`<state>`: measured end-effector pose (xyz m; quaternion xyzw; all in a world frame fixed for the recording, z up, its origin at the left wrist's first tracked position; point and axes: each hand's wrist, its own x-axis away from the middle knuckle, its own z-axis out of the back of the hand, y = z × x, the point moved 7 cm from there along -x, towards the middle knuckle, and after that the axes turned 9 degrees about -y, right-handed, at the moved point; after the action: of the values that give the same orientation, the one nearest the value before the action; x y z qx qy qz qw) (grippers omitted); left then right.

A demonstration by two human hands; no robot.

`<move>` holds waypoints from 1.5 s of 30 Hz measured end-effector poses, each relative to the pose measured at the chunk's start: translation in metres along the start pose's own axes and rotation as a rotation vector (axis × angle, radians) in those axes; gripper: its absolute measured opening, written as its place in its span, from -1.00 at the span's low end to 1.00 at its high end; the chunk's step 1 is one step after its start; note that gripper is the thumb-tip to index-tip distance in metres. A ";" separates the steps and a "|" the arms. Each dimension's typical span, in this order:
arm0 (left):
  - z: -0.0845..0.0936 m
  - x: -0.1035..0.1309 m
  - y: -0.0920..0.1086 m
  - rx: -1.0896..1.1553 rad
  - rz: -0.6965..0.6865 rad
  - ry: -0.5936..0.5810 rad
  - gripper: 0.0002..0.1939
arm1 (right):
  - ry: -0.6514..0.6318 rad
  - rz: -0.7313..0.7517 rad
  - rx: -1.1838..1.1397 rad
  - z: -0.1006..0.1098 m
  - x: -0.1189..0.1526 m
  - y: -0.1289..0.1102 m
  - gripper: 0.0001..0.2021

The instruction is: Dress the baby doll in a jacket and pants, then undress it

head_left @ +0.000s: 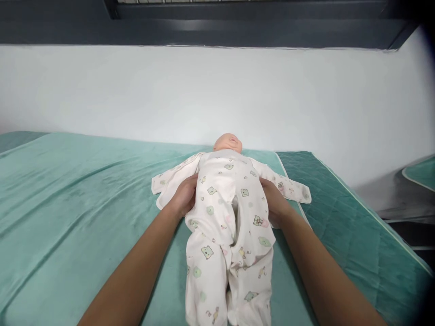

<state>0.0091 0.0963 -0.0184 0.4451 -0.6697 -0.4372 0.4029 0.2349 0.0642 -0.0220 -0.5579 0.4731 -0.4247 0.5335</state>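
A baby doll lies on its back on a green bed, its bald head toward the wall. It wears a white long-sleeved top with arms spread out. White baby trousers with a green bear print cover its front from the upper chest down over the legs. My left hand is against the trousers' left side at waist height, its fingers tucked behind the cloth. On the opposite side my right hand touches the trousers likewise. The fingertips of both hands are hidden, so their grip does not show.
Under the doll a light green sheet lies with some wrinkles. A darker quilted green cover shows to the right, up to the bed's edge. Behind stands a white wall, with a dark metal frame overhead. Another green-covered surface sits at far right.
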 end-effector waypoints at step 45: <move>-0.015 0.006 0.025 -0.335 -0.190 -0.030 -0.84 | 0.010 0.057 0.041 -0.004 -0.005 -0.014 -0.66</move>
<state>0.0151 0.0923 0.0102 0.4265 -0.5484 -0.5851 0.4183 0.2307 0.0680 -0.0076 -0.5309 0.4826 -0.4218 0.5544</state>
